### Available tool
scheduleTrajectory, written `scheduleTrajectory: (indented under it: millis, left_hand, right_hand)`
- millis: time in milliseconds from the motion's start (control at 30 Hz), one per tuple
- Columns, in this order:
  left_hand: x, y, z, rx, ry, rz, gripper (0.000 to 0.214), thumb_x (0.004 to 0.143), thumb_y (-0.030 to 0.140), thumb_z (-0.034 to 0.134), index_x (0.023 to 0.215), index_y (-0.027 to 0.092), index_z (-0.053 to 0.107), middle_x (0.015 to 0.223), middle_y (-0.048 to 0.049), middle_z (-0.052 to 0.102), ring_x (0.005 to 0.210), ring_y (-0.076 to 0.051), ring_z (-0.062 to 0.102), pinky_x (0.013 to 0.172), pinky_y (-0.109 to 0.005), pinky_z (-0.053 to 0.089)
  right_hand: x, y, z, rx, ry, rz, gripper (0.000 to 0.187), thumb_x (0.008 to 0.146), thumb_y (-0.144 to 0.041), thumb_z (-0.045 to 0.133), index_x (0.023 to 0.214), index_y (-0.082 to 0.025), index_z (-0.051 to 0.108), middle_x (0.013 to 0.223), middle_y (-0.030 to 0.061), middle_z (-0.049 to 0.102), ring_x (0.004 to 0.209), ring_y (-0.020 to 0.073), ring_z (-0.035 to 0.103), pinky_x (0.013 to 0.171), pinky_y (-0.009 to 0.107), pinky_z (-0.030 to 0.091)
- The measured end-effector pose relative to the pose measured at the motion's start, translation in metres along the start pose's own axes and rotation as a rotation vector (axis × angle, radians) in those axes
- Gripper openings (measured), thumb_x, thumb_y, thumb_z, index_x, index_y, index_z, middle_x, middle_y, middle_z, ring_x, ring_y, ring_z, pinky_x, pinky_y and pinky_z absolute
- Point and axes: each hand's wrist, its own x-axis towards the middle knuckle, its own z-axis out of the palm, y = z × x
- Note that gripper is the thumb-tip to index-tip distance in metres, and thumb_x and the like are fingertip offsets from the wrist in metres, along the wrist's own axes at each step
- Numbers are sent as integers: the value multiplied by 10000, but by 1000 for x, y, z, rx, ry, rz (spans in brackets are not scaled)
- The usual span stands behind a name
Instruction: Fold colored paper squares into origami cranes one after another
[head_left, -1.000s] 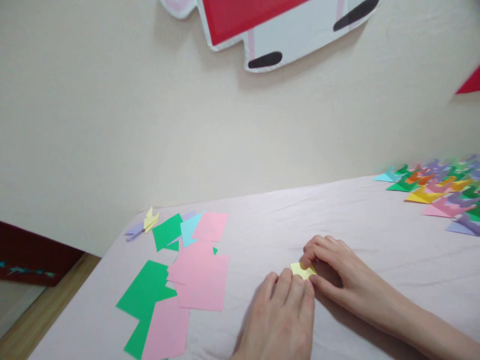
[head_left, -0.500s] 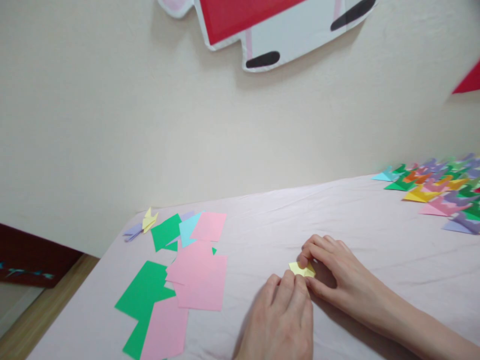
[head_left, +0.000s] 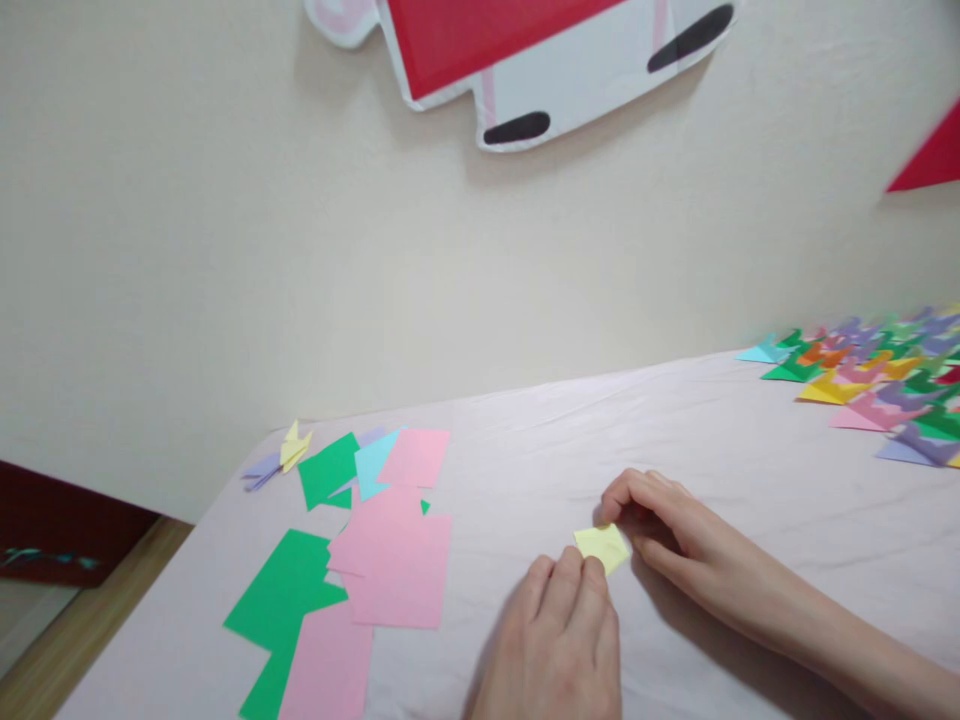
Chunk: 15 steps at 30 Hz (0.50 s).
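A small folded yellow paper (head_left: 601,546) lies on the pale cloth-covered table (head_left: 750,460). My left hand (head_left: 559,640) comes up from the bottom edge, its bunched fingertips pressing the paper's near edge. My right hand (head_left: 667,525) reaches in from the right, fingers curled and pinching the paper's far right corner. Both hands touch the same piece.
Loose pink, green and light blue paper squares (head_left: 390,560) lie to the left, with two small folded pieces (head_left: 281,458) beyond them. Several folded coloured paper shapes (head_left: 877,385) cover the far right. A wall with a red and white cutout (head_left: 517,60) stands behind. The floor (head_left: 75,640) shows at the left.
The yellow paper shows more of its face now. My left hand has drawn back slightly toward me and my right fingers have lifted off its top.
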Motion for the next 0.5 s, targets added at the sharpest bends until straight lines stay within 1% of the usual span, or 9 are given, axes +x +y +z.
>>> scheduleTrajectory:
  millis: [67, 133, 167, 233, 267, 333, 433, 500]
  left_hand:
    - [2, 0, -1, -45, 64, -51, 297, 882, 42, 397, 1034, 117, 641, 1083, -96, 689, 1050, -230, 604, 896, -343, 459]
    - [5, -3, -5, -125, 103, -99, 291, 847, 24, 398, 997, 128, 625, 1120, -91, 686, 1081, -232, 600, 912, -345, 466]
    - [6, -5, -7, -179, 89, -118, 276, 834, 33, 407, 988, 135, 612, 1172, -100, 670, 1128, -242, 584, 932, -358, 465]
    - [10, -12, -12, -306, 10, -139, 250, 806, 75, 440, 1000, 143, 582, 1297, -138, 603, 1249, -275, 514, 983, -404, 453]
    - [12, -15, -14, -367, -37, -143, 271, 783, 95, 457, 1029, 138, 564, 1345, -161, 564, 1296, -292, 472, 1005, -432, 442]
    - [14, -21, -17, -462, -91, -140, 402, 739, 114, 480, 1140, 110, 509, 1388, -201, 510, 1340, -316, 418, 1029, -478, 419]
    - [16, -25, -19, -543, -116, -139, 592, 719, 121, 494, 1302, 99, 394, 1351, -204, 517, 1284, -321, 457, 1013, -510, 413]
    - [16, -25, -19, -563, -135, -166, 616, 727, 127, 504, 1330, 125, 383, 1275, -177, 551, 1182, -313, 512, 970, -511, 431]
  right_hand:
    - [-2, -1, 1, -9, 19, 6, 310, 753, -29, 382, 908, -245, 540, 910, 29, 586, 907, 228, 517, 813, 388, 422]
    - [-3, -5, 2, -39, 27, 7, 280, 752, -42, 414, 901, -245, 537, 921, 27, 593, 913, 231, 516, 817, 387, 423]
    - [-4, -6, 2, -56, 29, 7, 278, 738, -43, 441, 904, -245, 534, 933, 25, 596, 919, 231, 516, 820, 385, 423]
    - [-5, -8, 1, -77, 27, 1, 303, 711, -39, 488, 928, -246, 530, 972, 24, 600, 945, 232, 513, 833, 380, 423]
    - [-5, -8, 1, -77, 18, -5, 314, 711, -39, 503, 944, -247, 531, 990, 25, 601, 957, 232, 512, 841, 378, 423]
    - [-4, -7, 1, -58, -1, -18, 296, 749, -57, 519, 975, -248, 540, 1011, 29, 603, 972, 231, 512, 849, 377, 425]
    - [-3, -3, 1, -32, 0, -18, 212, 811, -107, 534, 975, -240, 554, 995, 38, 613, 953, 228, 520, 833, 372, 433]
    - [-2, -1, 2, -38, 31, -11, 161, 825, -123, 543, 944, -232, 559, 962, 41, 616, 923, 226, 527, 809, 366, 436]
